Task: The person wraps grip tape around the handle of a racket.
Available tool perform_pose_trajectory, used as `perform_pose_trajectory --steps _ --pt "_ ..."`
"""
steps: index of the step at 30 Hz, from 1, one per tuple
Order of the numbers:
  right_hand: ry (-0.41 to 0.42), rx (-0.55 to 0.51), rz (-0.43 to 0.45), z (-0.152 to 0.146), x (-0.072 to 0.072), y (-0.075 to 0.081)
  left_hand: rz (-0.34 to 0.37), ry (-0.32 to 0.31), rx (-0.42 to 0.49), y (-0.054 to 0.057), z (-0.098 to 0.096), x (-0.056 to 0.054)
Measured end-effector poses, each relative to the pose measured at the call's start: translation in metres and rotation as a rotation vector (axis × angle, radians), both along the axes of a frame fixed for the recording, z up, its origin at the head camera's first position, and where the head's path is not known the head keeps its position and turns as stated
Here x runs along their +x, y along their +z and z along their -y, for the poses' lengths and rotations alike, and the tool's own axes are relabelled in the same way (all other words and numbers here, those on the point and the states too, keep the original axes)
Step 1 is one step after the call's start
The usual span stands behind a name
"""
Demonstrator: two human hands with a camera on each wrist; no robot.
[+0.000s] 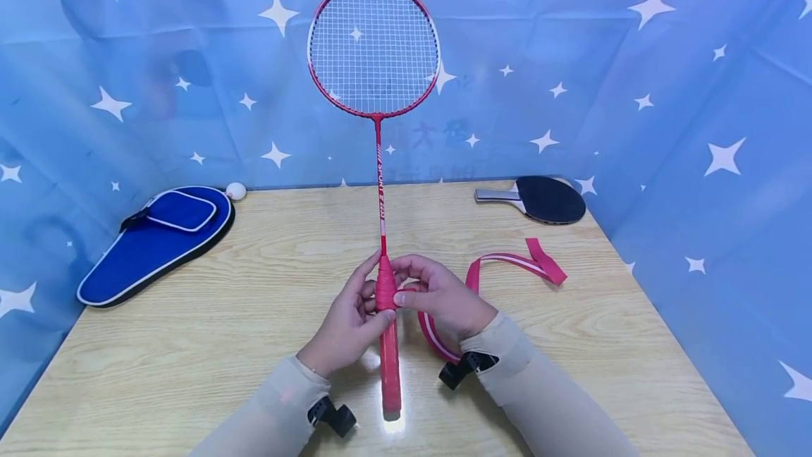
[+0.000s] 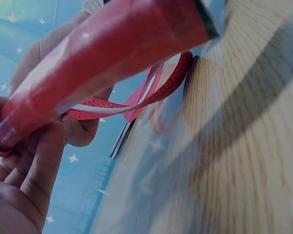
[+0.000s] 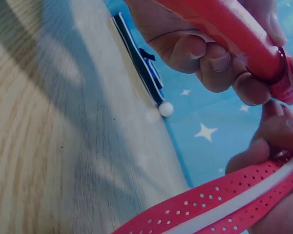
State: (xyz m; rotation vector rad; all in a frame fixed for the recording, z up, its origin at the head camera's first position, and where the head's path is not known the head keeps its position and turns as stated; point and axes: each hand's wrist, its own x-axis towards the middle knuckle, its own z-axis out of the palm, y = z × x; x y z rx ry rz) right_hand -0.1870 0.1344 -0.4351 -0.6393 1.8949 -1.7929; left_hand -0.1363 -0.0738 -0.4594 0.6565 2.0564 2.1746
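A red badminton racket [image 1: 381, 182] points away from me, its strung head toward the backdrop. My left hand [image 1: 349, 319] grips the racket's handle [image 1: 390, 372] near its upper end, thumb on the near side. On the other side, my right hand [image 1: 447, 295] pinches a perforated red grip tape [image 3: 210, 200] with a white centre strip. The tape is wrapped around the top of the handle, while its loose length curls over the table to the right. Lower down, the handle shows a smooth, shiny red surface in the left wrist view. Some right-hand fingertips are hidden behind the handle.
A blue paddle case [image 1: 158, 245] lies at the left, with a white ball [image 1: 236, 191] by its far end. At the back right lies a black table tennis paddle [image 1: 550, 199]. A blue star-patterned backdrop [image 1: 634, 90] borders the wooden table [image 1: 254, 259].
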Motion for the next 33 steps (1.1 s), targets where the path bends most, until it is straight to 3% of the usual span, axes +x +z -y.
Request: perform_pose_trajectory --steps 10,18,21,25,33 --pt "-0.050 0.017 -0.057 0.0028 0.0029 0.0002 0.014 -0.018 -0.022 -0.0017 0.0026 -0.0020" --pt "-0.083 -0.002 -0.064 0.0048 0.0040 -0.0006 0.043 0.113 -0.246 0.0028 -0.0018 0.0003" --pt "-0.081 0.005 -0.083 0.0044 0.0029 -0.0010 0.046 0.147 -0.287 0.0030 -0.0032 0.0006" --pt "-0.045 0.011 -0.088 0.0026 0.0010 -0.0006 0.009 0.153 -0.265 0.0017 -0.0037 0.0010" --pt "0.016 0.005 -0.036 -0.0022 -0.0008 0.0008 -0.052 0.103 -0.149 -0.0008 -0.0033 0.0018"
